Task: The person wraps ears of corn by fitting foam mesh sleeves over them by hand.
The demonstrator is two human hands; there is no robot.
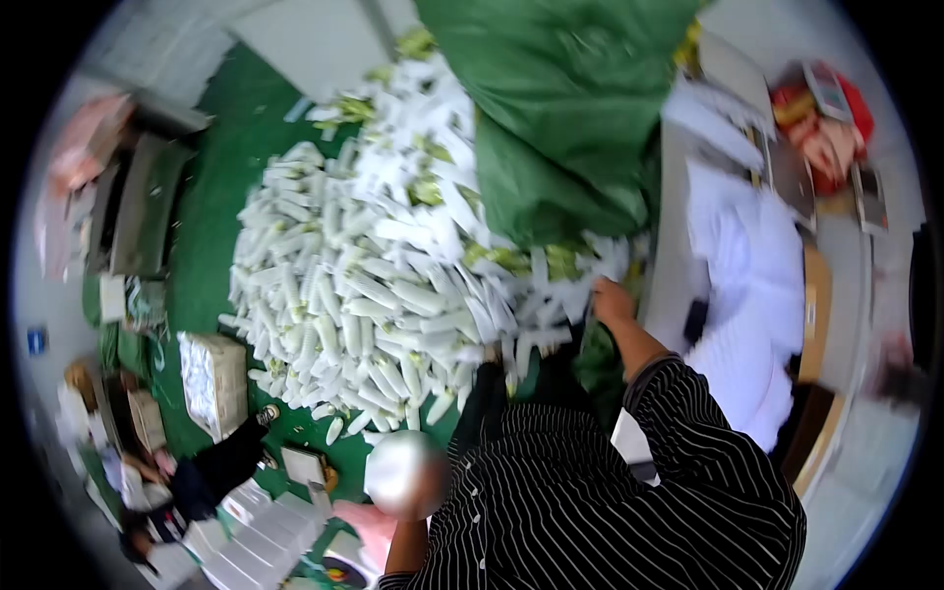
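My left hand (425,489) is low in the view beside my striped shirt, largely lost in a round blur. Something white shows at the blur's left side, but its kind and my fingers cannot be made out. My right hand (612,301) reaches forward, fingers curled, at the near edge of the heap just below a green tarp (565,118). White wrapped pieces lie against it; whatever the fingers hold is hidden. In front of me spreads a big pile of long pale pieces in white netted sleeves (339,295), some with greenish ends. Leafy yellow-green pieces (426,189) poke out near the tarp.
A white crate (214,385) stands left of the pile on the green floor (221,167). Another person (202,482) is at lower left near white boxes (265,546). On the right, white sheeting (747,295) lies along a bench, with red bags (826,128) beyond.
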